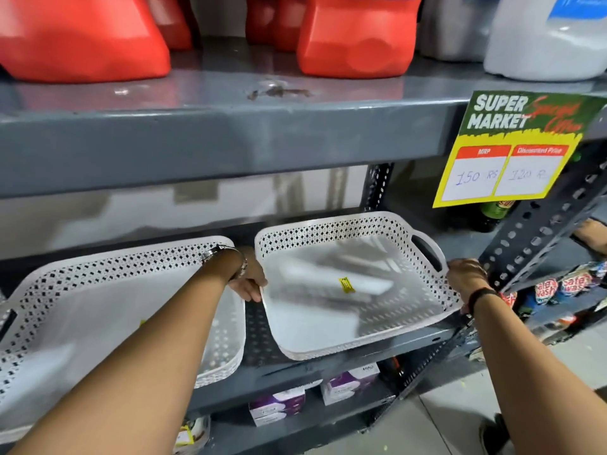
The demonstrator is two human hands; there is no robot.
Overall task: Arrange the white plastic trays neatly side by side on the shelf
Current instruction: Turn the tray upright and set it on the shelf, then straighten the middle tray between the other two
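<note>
Two white perforated plastic trays lie on the grey metal shelf. The right tray is turned slightly askew, with a yellow sticker on its floor and a handle hole on its far right side. My left hand grips its left rim, and my right hand holds its right rim by the handle. The left tray looks like a stack of nested trays; my left forearm crosses over it. A narrow gap of shelf separates the two.
Red jugs and a white jug stand on the shelf above. A yellow price sign hangs at the right. A perforated upright post stands close by my right hand. Purple-and-white boxes sit on the shelf below.
</note>
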